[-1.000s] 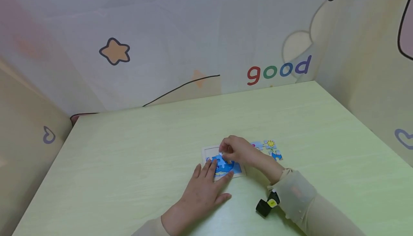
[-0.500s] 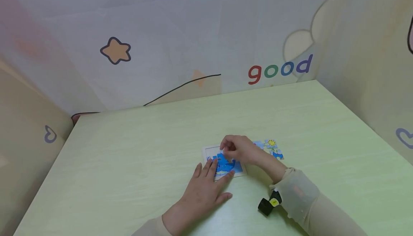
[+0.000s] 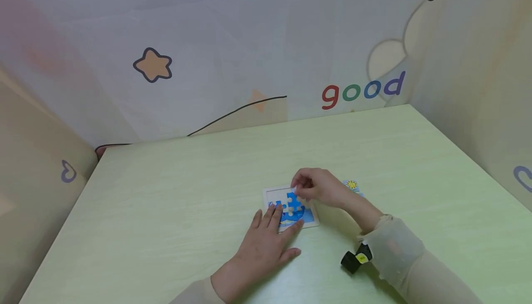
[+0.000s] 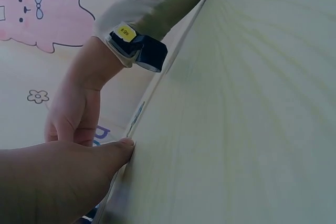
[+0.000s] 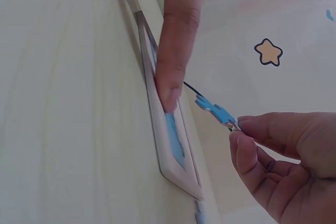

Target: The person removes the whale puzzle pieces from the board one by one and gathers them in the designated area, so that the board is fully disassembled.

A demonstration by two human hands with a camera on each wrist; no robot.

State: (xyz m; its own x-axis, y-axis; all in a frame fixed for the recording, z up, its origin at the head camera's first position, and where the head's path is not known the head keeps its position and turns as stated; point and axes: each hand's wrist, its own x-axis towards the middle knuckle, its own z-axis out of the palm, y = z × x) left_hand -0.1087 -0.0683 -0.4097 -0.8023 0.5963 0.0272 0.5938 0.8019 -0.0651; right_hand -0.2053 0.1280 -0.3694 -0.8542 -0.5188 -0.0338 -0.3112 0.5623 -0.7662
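Note:
A shallow jigsaw tray (image 3: 265, 197) with a pale rim lies on the table, holding blue picture pieces. My left hand (image 3: 263, 244) rests with fingers spread over its near left part. In the right wrist view, a finger (image 5: 176, 61) of that hand presses on the blue pieces inside the rim. Just above the tray, my right hand (image 3: 320, 186) pinches a blue jigsaw piece (image 5: 215, 111) between thumb and forefinger. This piece is tilted and raised clear of the tray in the right wrist view. From the head view it overlaps the tray's right half.
Loose jigsaw pieces (image 3: 352, 185), one with a yellow sun, lie on the table right of the tray, partly hidden behind my right forearm. A black wrist camera (image 3: 353, 261) hangs at the right cuff. Printed cloth walls (image 3: 228, 63) stand around the pale green table (image 3: 187, 179).
My right hand has moved a little up and to the right, lifting the blue jigsaw piece from the tray. Bare tray now shows below it. The left hand stays in place.

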